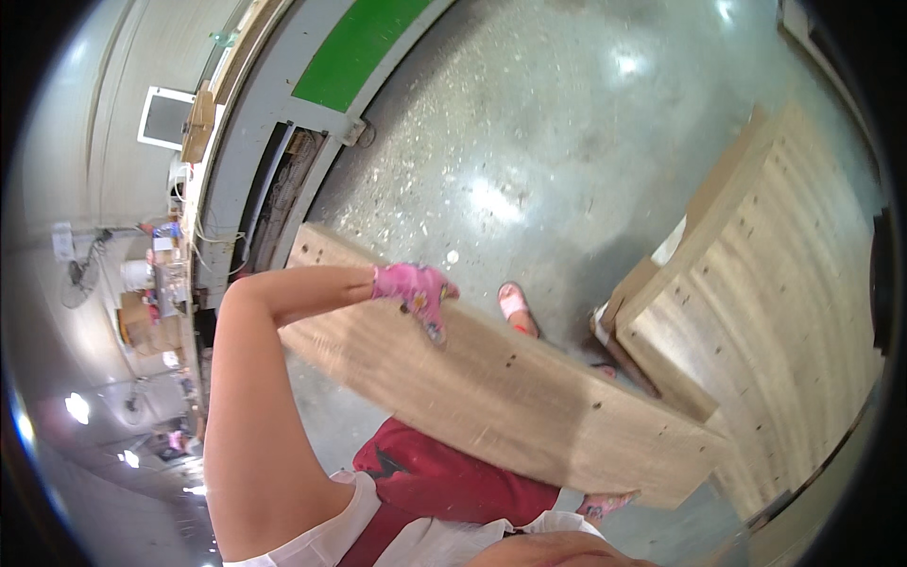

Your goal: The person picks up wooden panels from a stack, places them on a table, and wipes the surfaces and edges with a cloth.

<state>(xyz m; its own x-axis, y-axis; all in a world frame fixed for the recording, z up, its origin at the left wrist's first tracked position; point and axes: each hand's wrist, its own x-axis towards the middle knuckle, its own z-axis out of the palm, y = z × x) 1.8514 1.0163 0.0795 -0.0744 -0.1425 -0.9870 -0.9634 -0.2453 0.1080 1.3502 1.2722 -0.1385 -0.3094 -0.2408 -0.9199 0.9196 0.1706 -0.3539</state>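
A long wood-grain board (491, 378) with several small dark holes runs slantwise in front of my body, from upper left to lower right. My left hand (416, 295), in a pink patterned glove, grips its far long edge, the thumb lying over the broad face. At the near edge, close to the right end, my right hand (607, 506) shows in a similar glove. It holds the board there, its fingers partly hidden. The board's right end lies over or against the corner of a stack of similar boards (756, 321); whether they touch I cannot tell.
A grey machine with a green panel (361, 47) stands at the left, with a cluttered bench and a fan (83, 274) beyond. Pale debris litters the grey floor (435, 170). My sandalled foot (515, 304) shows past the board. Cardboard (635, 288) edges the stack.
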